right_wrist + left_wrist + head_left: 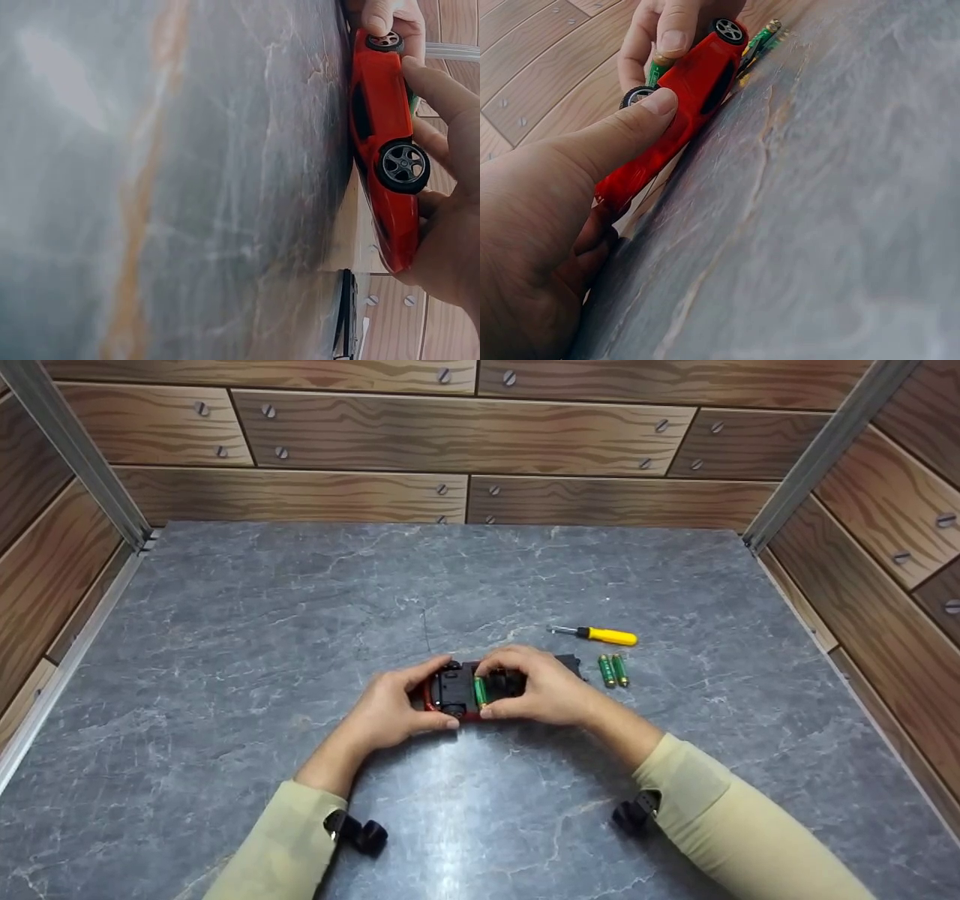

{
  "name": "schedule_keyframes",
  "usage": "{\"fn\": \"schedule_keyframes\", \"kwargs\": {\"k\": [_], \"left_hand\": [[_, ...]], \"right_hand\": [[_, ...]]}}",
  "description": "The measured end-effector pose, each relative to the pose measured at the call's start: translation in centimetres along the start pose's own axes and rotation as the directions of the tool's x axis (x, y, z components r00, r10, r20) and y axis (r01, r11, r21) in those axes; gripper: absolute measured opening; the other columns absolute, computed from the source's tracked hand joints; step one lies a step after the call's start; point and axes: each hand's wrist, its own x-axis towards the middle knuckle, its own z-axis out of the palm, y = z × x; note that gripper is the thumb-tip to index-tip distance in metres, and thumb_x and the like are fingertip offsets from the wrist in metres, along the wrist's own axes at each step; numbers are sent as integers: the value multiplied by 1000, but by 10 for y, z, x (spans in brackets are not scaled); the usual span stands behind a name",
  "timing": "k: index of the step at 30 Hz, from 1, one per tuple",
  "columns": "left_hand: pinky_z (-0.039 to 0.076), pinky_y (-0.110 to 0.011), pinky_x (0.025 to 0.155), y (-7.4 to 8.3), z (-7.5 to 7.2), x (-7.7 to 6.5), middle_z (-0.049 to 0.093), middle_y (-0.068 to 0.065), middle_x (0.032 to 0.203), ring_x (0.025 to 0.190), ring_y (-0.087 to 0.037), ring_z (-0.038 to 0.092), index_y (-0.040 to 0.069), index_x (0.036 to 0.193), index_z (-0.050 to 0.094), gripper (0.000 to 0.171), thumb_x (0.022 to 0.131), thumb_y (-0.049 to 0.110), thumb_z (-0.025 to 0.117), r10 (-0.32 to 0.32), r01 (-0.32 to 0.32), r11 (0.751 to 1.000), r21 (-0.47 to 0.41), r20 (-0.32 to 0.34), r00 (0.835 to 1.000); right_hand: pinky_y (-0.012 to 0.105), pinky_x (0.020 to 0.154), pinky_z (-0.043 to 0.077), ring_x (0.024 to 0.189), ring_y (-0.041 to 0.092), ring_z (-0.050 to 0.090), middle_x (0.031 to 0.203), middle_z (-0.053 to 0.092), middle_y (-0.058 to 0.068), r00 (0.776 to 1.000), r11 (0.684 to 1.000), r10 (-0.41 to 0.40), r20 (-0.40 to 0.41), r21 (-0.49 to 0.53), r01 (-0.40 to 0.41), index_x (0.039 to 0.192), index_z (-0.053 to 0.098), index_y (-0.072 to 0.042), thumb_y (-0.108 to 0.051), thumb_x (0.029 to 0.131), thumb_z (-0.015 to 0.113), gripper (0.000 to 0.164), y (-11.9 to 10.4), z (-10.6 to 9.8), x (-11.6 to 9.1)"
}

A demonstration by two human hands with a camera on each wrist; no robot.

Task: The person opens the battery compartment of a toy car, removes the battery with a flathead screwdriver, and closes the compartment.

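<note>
A red toy car (453, 691) lies upside down on the table, its black underside facing up. My left hand (390, 709) grips one end of it, thumb along the near side and fingers on the far side. At the car's middle, my right hand (551, 690) pinches a green battery (481, 691) between thumb and fingers, over the underside. The left wrist view shows this battery (658, 70) standing out above the red body (694, 82). My right palm and fingers hide much of the underside. Red side and wheels (405, 163) appear in the right wrist view.
Two green batteries (613, 670) lie to the right of the car. Behind them rests a screwdriver (611, 637) with a yellow handle. A black piece (571, 665) shows past my right hand. A thin dark wire (426, 630) extends behind the car. Wood-patterned walls surround the table.
</note>
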Motion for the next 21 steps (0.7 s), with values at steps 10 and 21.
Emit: {"fn": "schedule_keyframes", "kwargs": {"k": [10, 21], "left_hand": [[38, -51, 120, -1, -2, -1, 58, -9, 153, 138, -32, 56, 22, 159, 52, 98, 74, 33, 99, -32, 32, 999, -15, 15, 999], [37, -51, 121, 0, 0, -1, 59, -11, 152, 138, -32, 57, 19, 158, 53, 100, 71, 33, 100, -28, 28, 999, -34, 5, 1000]], "right_hand": [[51, 113, 44, 131, 23, 58, 140, 66, 2, 996, 990, -50, -78, 129, 60, 128, 72, -20, -34, 84, 92, 50, 3, -6, -8], [55, 115, 43, 131, 22, 59, 137, 69, 1, 985, 993, 3, -173, 121, 18, 129, 74, -18, -27, 82, 94, 51, 17, -43, -35]]}}
